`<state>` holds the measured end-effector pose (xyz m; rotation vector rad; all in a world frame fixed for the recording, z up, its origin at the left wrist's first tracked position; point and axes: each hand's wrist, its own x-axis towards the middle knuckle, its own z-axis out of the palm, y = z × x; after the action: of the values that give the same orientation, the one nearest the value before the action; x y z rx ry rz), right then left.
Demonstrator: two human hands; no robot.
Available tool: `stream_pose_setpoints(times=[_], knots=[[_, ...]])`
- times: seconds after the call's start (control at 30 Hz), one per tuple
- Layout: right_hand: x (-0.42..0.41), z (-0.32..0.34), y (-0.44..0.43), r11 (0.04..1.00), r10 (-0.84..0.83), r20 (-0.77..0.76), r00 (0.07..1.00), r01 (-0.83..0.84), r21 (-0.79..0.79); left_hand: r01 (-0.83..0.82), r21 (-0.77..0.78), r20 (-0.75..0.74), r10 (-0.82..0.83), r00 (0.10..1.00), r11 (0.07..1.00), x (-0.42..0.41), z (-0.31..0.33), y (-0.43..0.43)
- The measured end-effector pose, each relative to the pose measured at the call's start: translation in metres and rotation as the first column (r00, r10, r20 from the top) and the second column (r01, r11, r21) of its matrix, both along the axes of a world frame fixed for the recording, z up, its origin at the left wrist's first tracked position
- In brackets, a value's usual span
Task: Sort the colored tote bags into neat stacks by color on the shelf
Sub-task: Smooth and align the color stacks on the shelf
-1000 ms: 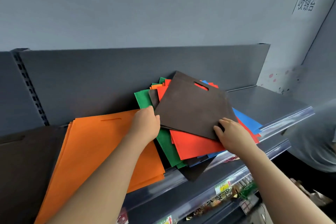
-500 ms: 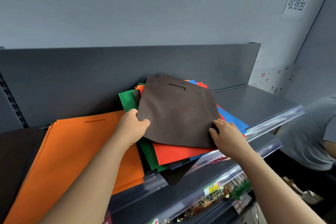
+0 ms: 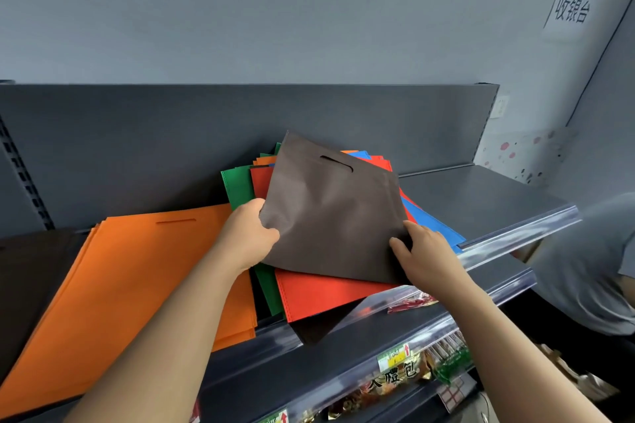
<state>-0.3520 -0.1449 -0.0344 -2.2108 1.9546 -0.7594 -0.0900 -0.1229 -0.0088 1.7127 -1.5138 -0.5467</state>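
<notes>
Head view. A flat dark-brown non-woven tote bag [image 3: 330,216] with a slit handle cut near its far edge is the reference item. It is tilted and lies on top of a loose mixed pile on the dark grey metal shelf [image 3: 481,196].

The left hand [image 3: 247,237] grips the brown bag's near-left corner with its fingers curled round the edge. The right hand [image 3: 426,251] pinches the near-right corner, with the thumb and fingertips lying on the fabric.

Directly beneath the brown bag lies a red non-woven bag [image 3: 326,295], which juts out toward the viewer. A green bag [image 3: 237,185] shows at the brown bag's left edge and a blue bag [image 3: 429,223] at its right edge.

Left of the brown bag, beside the pile, is a squared stack of orange non-woven bags [image 3: 137,278]. Further left is a dark-brown stack [image 3: 31,278], partly out of view.

Right of the brown bag, beyond the shelf end, a person in a grey shirt [image 3: 584,268] is partly in view. Above and to the right of it, a white paper sign [image 3: 570,10] hangs on the wall. Below it, on a lower shelf, are packaged snacks [image 3: 395,378].
</notes>
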Motion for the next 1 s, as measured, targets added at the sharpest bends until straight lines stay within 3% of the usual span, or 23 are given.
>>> stream_pose_setpoints(times=[0.23, 0.37, 0.6, 1.0], knots=[[0.004, 0.011, -0.005, 0.999, -0.031, 0.059, 0.998, 0.029, 0.04, -0.067, -0.214, -0.275, 0.006, 0.962, 0.974, -0.002, 0.006, 0.014], [0.023, 0.021, -0.007, 0.998, 0.044, 0.324, 0.945, -0.057, 0.029, -0.144, -0.296, -0.331, 0.04, 0.943, 0.944, 0.009, 0.01, 0.03], [0.077, 0.034, 0.0, 0.981, 0.182, 0.459, 0.87, -0.126, -0.149, -0.254, -0.309, -0.269, 0.172, 0.948, 0.917, 0.052, 0.007, 0.065], [0.216, 0.014, 0.041, 0.91, 0.401, 0.337, 0.852, -0.328, -0.255, -0.501, -0.258, -0.147, 0.479, 0.866, 0.826, 0.167, -0.012, 0.152]])
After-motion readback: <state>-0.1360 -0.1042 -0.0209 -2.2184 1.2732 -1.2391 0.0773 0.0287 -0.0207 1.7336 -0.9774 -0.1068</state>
